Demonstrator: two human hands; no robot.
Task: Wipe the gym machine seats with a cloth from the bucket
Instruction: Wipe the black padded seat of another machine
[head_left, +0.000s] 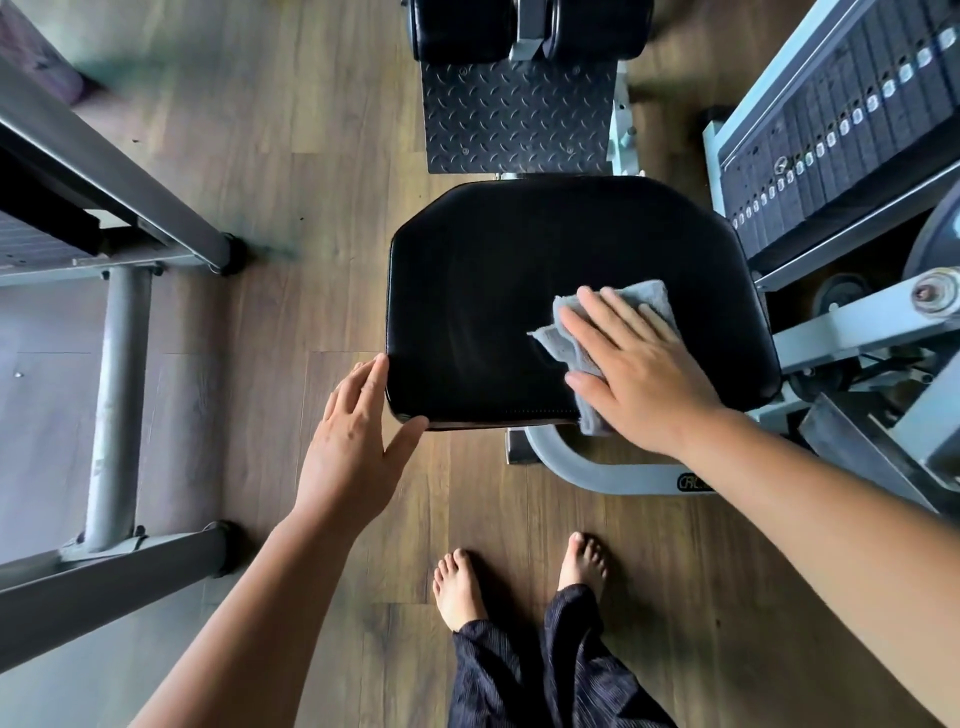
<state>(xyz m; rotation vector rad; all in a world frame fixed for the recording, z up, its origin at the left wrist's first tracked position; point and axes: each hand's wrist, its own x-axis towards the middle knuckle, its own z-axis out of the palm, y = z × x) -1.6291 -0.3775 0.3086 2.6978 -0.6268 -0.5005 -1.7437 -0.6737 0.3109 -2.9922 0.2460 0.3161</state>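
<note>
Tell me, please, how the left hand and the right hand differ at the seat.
The left hand holds nothing; the right hand presses a grey cloth. The left hand brackets the near left corner of the seat; the right hand lies flat on its top. Both have straight fingers.

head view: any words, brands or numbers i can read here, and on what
"CRL", roughly, rest hidden: on the grey frame tube under the seat.
White stickers on the weight stack: too blurred to read.
</note>
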